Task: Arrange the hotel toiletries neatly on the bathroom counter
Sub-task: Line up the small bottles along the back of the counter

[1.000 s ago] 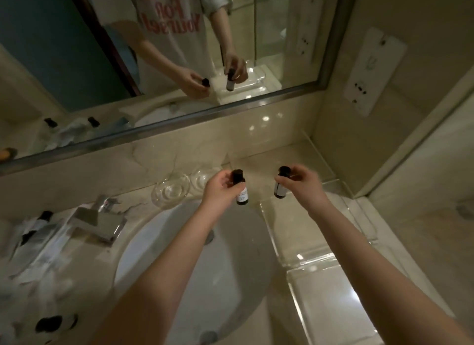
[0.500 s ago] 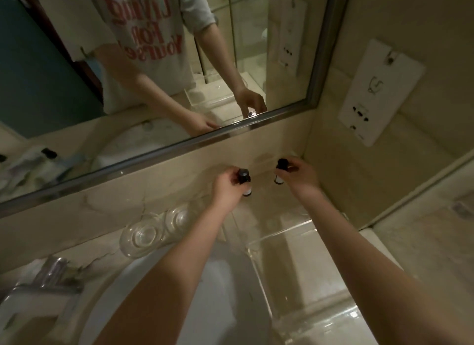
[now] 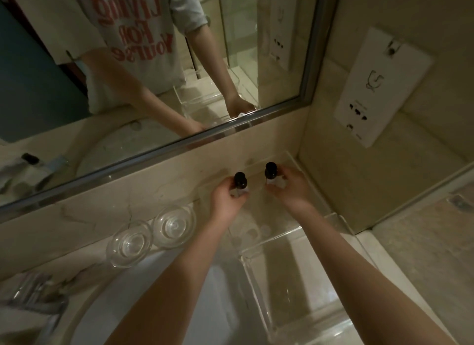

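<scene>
Two small clear toiletry bottles with black caps stand upright at the far end of a clear acrylic tray (image 3: 331,217), close to the wall under the mirror. My left hand (image 3: 227,199) grips the left bottle (image 3: 240,181) by its body. My right hand (image 3: 288,188) grips the right bottle (image 3: 270,172) the same way. The two bottles are a short gap apart, side by side. My fingers hide the lower part of each bottle, so I cannot tell whether they rest on the tray floor.
Two upturned clear glasses (image 3: 129,243) (image 3: 174,222) stand left of the tray by the wall. A white basin (image 3: 159,306) lies below them, with a chrome tap (image 3: 33,301) at the lower left. A mirror (image 3: 154,62) spans the wall. A socket panel (image 3: 379,85) is on the right wall.
Both hands have moved the bottles away from me and down, from above the basin's edge to the far end of the tray near the wall. The view has tilted up and forward.
</scene>
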The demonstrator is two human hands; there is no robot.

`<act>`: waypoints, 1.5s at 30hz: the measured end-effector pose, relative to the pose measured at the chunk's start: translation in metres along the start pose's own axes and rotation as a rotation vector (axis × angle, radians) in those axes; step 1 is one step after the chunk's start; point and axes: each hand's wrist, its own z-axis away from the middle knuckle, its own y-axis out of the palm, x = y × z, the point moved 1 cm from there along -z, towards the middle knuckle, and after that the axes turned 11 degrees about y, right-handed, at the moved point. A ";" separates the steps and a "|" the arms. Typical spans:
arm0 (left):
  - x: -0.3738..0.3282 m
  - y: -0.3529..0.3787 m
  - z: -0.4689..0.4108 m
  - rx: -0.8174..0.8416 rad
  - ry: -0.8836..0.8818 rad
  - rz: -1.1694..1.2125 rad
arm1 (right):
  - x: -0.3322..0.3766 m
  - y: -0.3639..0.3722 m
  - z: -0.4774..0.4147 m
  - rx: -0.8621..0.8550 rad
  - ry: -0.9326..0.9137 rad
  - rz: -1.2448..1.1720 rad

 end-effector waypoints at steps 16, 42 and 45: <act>-0.030 0.056 -0.053 0.021 0.142 -0.102 | 0.001 -0.021 -0.044 -0.115 0.016 -0.106; -0.031 0.036 -0.024 0.044 0.019 -0.225 | -0.005 -0.038 -0.012 -0.112 0.020 0.042; -0.031 0.014 -0.002 0.038 0.022 -0.247 | -0.004 -0.035 0.014 -0.087 0.011 0.103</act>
